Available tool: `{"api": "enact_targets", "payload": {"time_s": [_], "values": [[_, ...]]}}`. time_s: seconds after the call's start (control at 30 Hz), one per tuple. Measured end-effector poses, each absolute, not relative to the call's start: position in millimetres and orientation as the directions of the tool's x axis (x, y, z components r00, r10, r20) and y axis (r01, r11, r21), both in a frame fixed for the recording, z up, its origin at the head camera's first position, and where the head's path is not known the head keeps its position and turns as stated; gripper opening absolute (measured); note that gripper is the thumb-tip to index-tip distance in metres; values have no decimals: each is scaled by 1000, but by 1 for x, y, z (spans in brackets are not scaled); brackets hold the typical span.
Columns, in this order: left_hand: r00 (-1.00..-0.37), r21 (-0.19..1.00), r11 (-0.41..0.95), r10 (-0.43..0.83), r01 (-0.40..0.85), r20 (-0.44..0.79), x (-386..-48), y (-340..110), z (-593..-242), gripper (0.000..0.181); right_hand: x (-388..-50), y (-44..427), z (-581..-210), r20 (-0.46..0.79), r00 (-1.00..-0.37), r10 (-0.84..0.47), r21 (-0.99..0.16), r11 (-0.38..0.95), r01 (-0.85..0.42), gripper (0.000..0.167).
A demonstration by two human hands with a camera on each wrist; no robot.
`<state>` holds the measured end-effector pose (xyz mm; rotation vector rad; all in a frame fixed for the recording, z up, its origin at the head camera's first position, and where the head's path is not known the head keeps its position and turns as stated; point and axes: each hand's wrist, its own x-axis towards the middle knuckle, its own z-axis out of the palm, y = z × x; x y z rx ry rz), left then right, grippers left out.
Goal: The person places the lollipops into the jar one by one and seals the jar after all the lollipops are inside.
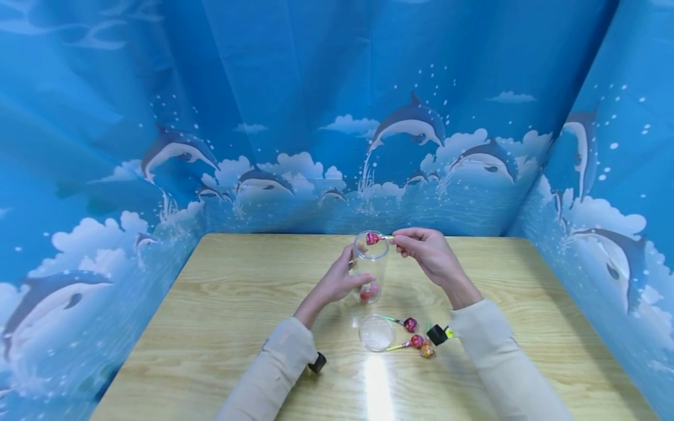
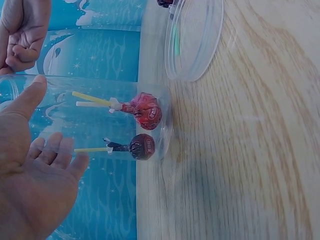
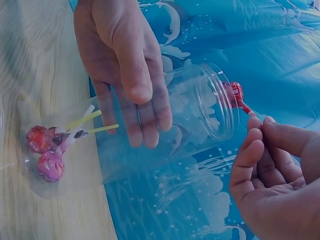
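A clear plastic jar (image 1: 380, 272) stands on the table, with my left hand (image 1: 337, 282) gripping its side, thumb on one side and fingers round the other. Several wrapped lollipops lie at its bottom, among them a pink one (image 3: 51, 166) and a dark red one (image 2: 143, 146), sticks toward the mouth. At the jar's open mouth, my right hand (image 1: 429, 254) pinches the stick of a red lollipop (image 3: 234, 94) between thumb and fingertips. That lollipop's head is right at the rim; the right wrist view shows the jar tilted on its side because of the camera's angle.
A round clear lid (image 1: 376, 333) lies on the wooden table (image 1: 237, 304) in front of the jar. Beside it lie loose lollipops: a dark one (image 1: 410, 324), a red one (image 1: 417, 341) and an orange one (image 1: 426, 351). Blue dolphin-print curtains (image 1: 316, 117) enclose the table.
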<state>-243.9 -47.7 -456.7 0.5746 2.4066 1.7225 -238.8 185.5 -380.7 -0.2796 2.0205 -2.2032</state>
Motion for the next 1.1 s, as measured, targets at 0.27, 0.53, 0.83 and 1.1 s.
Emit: {"api": "enact_targets", "payload": {"time_s": [0.27, 0.53, 0.83, 1.1], "values": [[-924, 935, 282, 368, 216, 102, -242, -48, -456, 79, -241, 180, -381, 44, -972, -232, -998, -50, -33, 43], [-919, 924, 299, 376, 238, 114, -242, -50, -456, 80, -241, 181, -381, 79, -969, -233, -991, 85, -101, 36], [-916, 925, 293, 383, 241, 117, -243, -50, -458, 76, -236, 175, -369, 122, -959, -256, -915, 345, -208, 32], [-910, 923, 286, 393, 258, 133, -244, -49, -457, 69, -235, 170, -367, 125, -945, -303, -885, 396, -244, 35]]}}
